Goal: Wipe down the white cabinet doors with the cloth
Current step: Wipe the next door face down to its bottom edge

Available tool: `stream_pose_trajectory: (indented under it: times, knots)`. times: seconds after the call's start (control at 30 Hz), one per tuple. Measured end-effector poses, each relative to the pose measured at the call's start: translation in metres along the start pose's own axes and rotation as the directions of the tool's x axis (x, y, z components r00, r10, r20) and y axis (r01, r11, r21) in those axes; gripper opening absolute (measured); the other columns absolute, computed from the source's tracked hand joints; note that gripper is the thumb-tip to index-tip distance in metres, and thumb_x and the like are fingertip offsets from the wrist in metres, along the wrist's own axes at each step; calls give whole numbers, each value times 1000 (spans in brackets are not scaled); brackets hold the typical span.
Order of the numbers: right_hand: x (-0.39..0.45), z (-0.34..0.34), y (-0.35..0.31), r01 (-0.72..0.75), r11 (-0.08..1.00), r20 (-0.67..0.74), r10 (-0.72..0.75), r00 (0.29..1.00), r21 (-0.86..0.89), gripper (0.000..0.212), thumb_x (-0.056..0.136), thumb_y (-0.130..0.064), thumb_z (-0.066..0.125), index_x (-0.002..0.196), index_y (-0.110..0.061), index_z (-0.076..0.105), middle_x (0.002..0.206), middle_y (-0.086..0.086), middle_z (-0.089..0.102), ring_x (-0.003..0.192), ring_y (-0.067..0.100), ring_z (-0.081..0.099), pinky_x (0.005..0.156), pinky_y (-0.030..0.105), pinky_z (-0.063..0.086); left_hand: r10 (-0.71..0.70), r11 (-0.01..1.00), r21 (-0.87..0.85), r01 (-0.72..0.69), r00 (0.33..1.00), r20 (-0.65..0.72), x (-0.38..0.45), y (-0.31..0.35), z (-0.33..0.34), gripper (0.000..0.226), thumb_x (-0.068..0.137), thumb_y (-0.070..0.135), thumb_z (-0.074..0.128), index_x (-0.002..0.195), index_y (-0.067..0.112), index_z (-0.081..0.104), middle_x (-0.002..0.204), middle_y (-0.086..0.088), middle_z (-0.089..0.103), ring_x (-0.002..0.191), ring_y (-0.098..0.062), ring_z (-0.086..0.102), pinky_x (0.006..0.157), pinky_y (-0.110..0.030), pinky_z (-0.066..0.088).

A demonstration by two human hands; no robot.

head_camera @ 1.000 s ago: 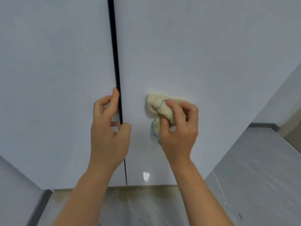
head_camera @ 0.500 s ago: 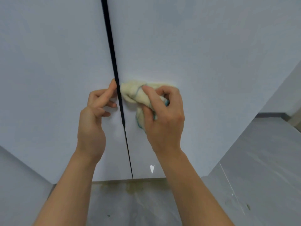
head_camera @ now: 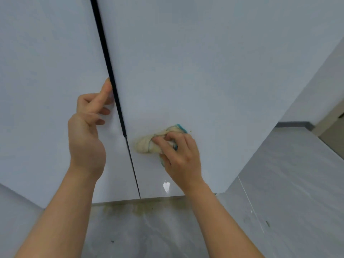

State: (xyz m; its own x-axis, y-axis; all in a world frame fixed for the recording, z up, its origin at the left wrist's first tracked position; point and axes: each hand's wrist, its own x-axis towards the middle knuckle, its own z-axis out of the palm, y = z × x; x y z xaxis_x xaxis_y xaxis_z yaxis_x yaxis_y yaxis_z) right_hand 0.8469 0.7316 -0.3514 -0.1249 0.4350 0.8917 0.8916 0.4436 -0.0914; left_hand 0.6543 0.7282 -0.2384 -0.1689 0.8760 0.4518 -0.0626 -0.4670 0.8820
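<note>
The right hand (head_camera: 181, 155) grips the bunched cloth (head_camera: 149, 145) right of the door gap (head_camera: 119, 112); the left hand (head_camera: 86, 135), fingers loosely curled and holding nothing, steadies the door. Best press evenly, overlapping strokes.

The cabinet doors (head_camera: 195, 71) are seen as smooth, white and faintly glossy, a bright glint being carried near the lower edge; the cloth (head_camera: 149, 145) is soft, cream, blue-edged fabric; the floor (head_camera: 290, 192) is polished, marbled grey.
</note>
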Motion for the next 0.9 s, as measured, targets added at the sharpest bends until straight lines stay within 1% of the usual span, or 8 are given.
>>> stream_pose_trajectory:
  times: [0.13,0.3,0.37,0.53,0.67,0.73,0.8,0.9]
  knots:
    - [15,-30,35,-126,992,-119,122,985,-23,37,84,-4,70,118,-16,75,118,5,50,99,30,53,86,39,46,-11,1000,-3,11,1000,4,-5,4,1,69,83,19,21,140,23,58,109,6,47,100,-10,46,98,-27,32]
    - [38,-38,50,-437,893,-400,440,804,106,38,86,8,65,124,1,64,119,25,51,110,38,50,98,43,44,3,999,44,-5,999,37,-9,3,4,69,80,28,30,145,23,54,112,5,45,105,-10,46,106,-29,34]
    - [23,-22,32,-418,898,-344,439,830,138,36,91,-1,63,126,-2,59,123,21,49,112,35,48,100,41,42,21,997,69,-22,1000,11,-10,0,5,70,82,18,26,147,24,51,111,8,45,106,-8,46,109,-32,33]
    - [-58,11,4,-248,969,107,244,964,24,59,68,8,81,121,-15,67,123,3,49,103,28,52,94,35,45,35,995,95,-29,997,-70,-18,-4,26,76,79,9,26,150,33,39,111,14,38,109,-2,44,104,-11,34]
    - [-32,-16,32,-293,956,0,293,956,28,52,74,4,75,122,-15,63,121,6,49,102,30,51,89,39,46,64,986,158,-54,996,-61,-16,-7,22,77,80,7,28,149,37,40,112,15,39,109,1,45,116,-19,31]
    - [-6,-36,54,-428,899,-208,437,875,89,45,81,5,64,124,-7,59,123,14,50,110,33,49,97,38,43,56,985,164,-47,997,-51,-15,-8,21,76,81,7,28,149,39,40,113,15,40,109,2,46,116,-19,31]
    - [14,-50,73,-570,793,-373,606,703,213,37,89,1,59,126,2,55,123,15,51,115,34,49,102,40,43,29,992,125,-21,998,-57,-17,-5,23,76,81,10,29,150,39,41,114,15,41,111,2,46,113,-15,31]
    - [6,-43,72,-686,659,-445,737,508,309,33,98,-5,58,129,6,51,124,15,49,116,33,49,103,28,41,29,992,126,-22,998,-56,-24,-3,33,76,81,14,28,153,34,40,118,12,41,113,3,46,110,-10,30]
